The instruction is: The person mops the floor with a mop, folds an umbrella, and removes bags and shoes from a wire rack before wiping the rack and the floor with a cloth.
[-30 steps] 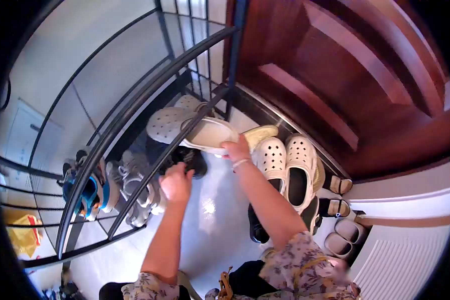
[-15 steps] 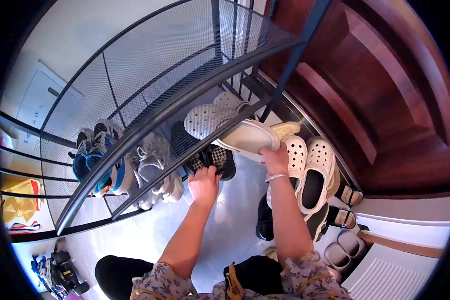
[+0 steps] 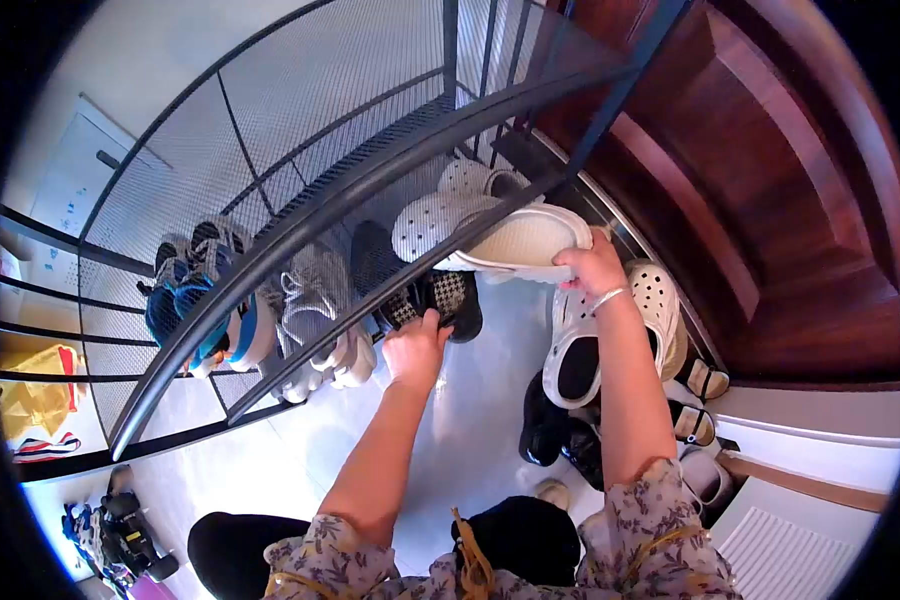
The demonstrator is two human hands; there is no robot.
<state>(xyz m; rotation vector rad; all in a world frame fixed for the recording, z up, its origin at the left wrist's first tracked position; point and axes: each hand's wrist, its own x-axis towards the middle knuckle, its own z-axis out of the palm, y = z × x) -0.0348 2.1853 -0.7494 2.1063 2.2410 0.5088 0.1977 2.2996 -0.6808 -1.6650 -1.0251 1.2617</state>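
My right hand (image 3: 596,266) is closed on the heel end of a white clog (image 3: 530,240), whose toe lies under the rack's front bar. Behind it on the rack sits another white perforated clog (image 3: 467,177). My left hand (image 3: 416,350) is closed at the heels of a pair of black shoes (image 3: 457,297) with a houndstooth pattern; its thumb lies against one of them. To their left are grey lace-up sneakers (image 3: 310,310) and blue-and-white sneakers (image 3: 195,300), partly behind the mesh. Below my right hand, a pair of white clogs (image 3: 577,350) rests on other shoes, partly hidden by my forearm.
The curved black metal rack (image 3: 370,190) with mesh sides spans the upper left. A dark red door (image 3: 760,200) stands at right. Black shoes (image 3: 542,420), sandals (image 3: 695,420) and a white ridged panel (image 3: 800,540) lie at lower right. A yellow bag (image 3: 35,390) is at far left.
My right hand has moved right and up with the white clog, drawing it farther over toward the door. My left hand stays at the black shoes. The view has shifted slightly.
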